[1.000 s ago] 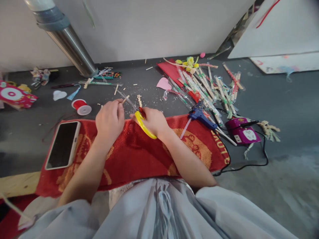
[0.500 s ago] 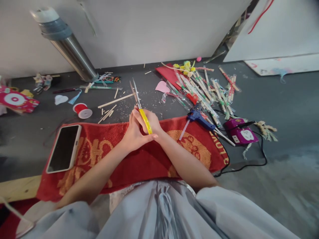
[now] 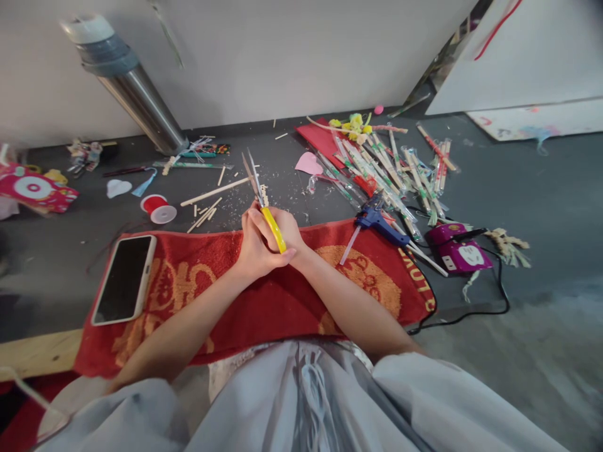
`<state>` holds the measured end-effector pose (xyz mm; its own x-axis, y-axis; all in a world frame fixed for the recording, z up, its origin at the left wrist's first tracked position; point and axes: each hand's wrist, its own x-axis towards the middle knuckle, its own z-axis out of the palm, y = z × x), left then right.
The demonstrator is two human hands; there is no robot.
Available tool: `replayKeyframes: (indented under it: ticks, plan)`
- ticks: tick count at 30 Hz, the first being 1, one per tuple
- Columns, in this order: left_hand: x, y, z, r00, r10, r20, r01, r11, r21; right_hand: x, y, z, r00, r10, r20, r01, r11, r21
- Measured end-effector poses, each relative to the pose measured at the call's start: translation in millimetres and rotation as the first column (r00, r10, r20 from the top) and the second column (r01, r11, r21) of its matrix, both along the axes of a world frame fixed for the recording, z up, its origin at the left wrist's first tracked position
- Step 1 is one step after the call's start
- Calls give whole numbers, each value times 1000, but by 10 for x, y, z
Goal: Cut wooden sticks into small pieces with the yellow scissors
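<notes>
Both my hands are clasped together over the front part of the red towel [image 3: 282,301], around yellow-handled scissors [image 3: 270,221]. My left hand [image 3: 254,251] has its fingers curled at the handle and its thumb across the lower end. Pressed against it from the other side, my right hand [image 3: 288,231] is closed around the handle too; its fingers are partly hidden. The metal blades point away from me, slightly parted. A long thin wooden stick [image 3: 214,192] reaches the blades from the left. Small pale wooden bits [image 3: 264,196] show just right of the blades.
Short cut sticks [image 3: 205,215], a red thread spool [image 3: 159,209] and a phone [image 3: 124,279] are on the left. A steel flask [image 3: 141,100] stands behind. At right are a blue glue gun [image 3: 382,226], wrapped stick packs [image 3: 372,166] and a purple box [image 3: 455,248] with a black cable.
The scissors' tips and the long stick have shifted slightly left. The pale bits beside the blades show more clearly. Both hands keep their clasp, and the view has shifted a little.
</notes>
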<state>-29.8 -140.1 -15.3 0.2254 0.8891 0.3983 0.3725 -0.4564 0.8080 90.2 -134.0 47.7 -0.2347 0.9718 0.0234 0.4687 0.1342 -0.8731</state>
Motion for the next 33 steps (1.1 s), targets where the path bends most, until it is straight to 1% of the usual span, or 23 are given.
replayKeyframes:
  ticks: [6,9,11,13,14,16,19,21,23,28,33]
  plan:
    - [-15,10,-17,1000,17,-11,-17,1000,10,-12,8,-10,1000,4,3,-4,1000,-9]
    - [-32,16,3,1000,-10,-27,11,999,30,2,12,20,1000,-8,15,8,1000,-15]
    - [-64,13,56,997,-48,-55,53,995,79,25,19,46,997,-29,67,30,999,-22]
    - [-110,2,146,994,-48,-101,65,983,170,58,30,72,981,-60,185,63,998,-11]
    - [-135,-4,201,991,-14,-129,43,973,227,77,36,85,964,-77,253,79,997,2]
    - [-186,-14,314,971,123,-203,-45,936,349,117,44,108,931,-99,353,94,995,32]
    - [-260,-3,450,885,372,-278,-194,840,508,158,38,145,896,-110,430,97,994,52]
    - [-310,29,507,835,470,-285,-261,795,547,165,23,166,881,-100,463,82,995,60]
    - [-359,71,538,810,506,-298,-293,788,541,158,3,180,870,-77,486,52,997,65]
    - [-440,140,552,787,473,-396,-280,846,454,130,-44,182,861,-26,507,-21,996,85]
    - [-451,131,559,765,497,-410,-334,850,407,119,-70,165,870,-27,492,-23,995,94]
